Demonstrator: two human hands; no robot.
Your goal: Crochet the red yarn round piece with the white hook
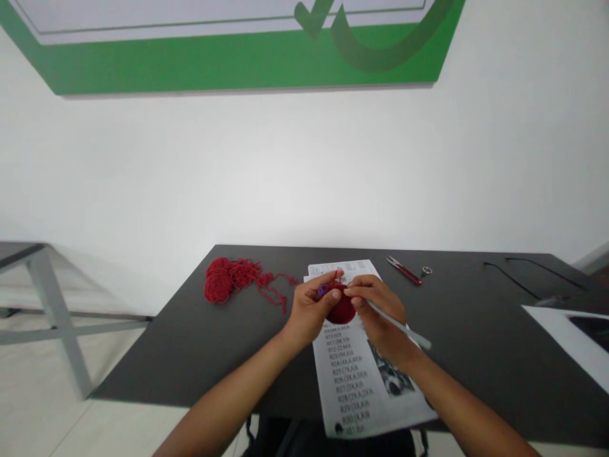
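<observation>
A small round piece of red crochet (341,309) is held up over the printed sheets. My left hand (308,309) pinches its left side, and a strand of red yarn runs over the raised index finger. A purple stitch marker (323,291) shows beside the left fingers. In my right hand (382,311) is a crochet hook with a pale grey handle (402,327), its handle slanting down to the right. The hook's tip is at the top edge of the crochet piece, hidden by the fingers.
Loose red yarn (223,280) lies at the table's back left. Printed pattern sheets (333,381) lie beneath my hands. Red thread snips (404,271) and a small ring (427,271) are at the back right. Eyeglasses (542,298) and another paper (566,339) lie far right.
</observation>
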